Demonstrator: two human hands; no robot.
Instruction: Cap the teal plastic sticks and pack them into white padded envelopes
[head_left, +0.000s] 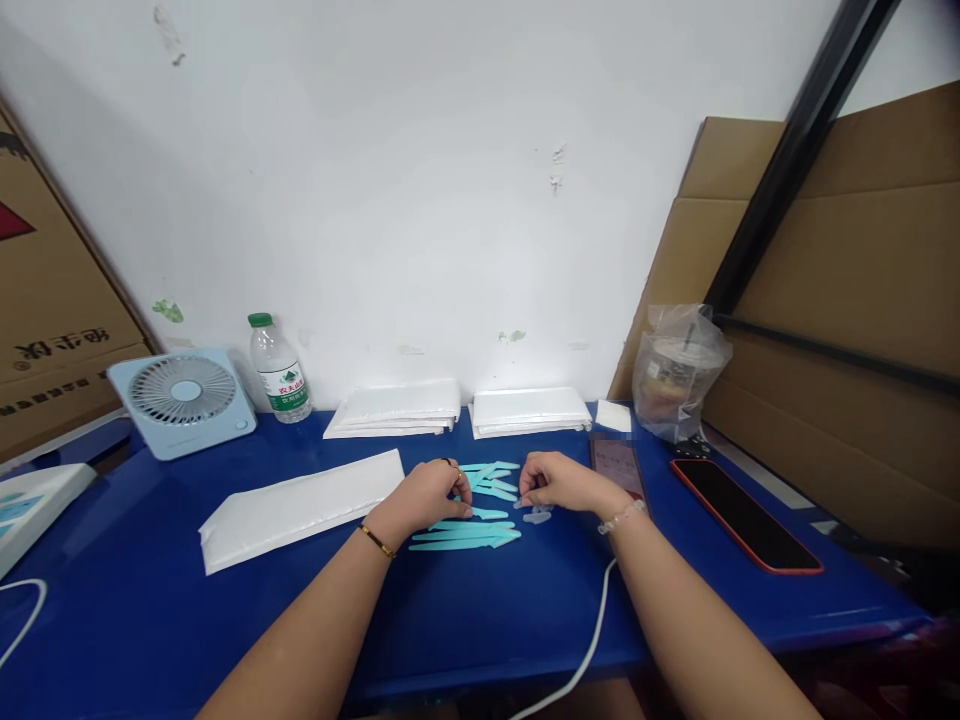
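Several slim teal eyebrow razors [457,538] lie side by side on the blue table, their narrow ends pointing left. A second loose group of teal razors [495,470] crosses over itself just beyond. Between the two groups, my left hand [439,497] is closed on one teal razor [489,514], whose head sticks out to the right of the fingers. My right hand [551,480] pinches a small clear blade cap, mostly hidden by the fingertips, close to that razor's head. Below the right fingers lie a few more clear caps [537,517].
A white padded mailer [300,510] lies left; two stacks of mailers [397,408] [532,410] lie by the wall. Around them are a fan [184,400], a water bottle [280,372], a bagged drink cup [679,375], phones [746,513] and a white cable [596,635].
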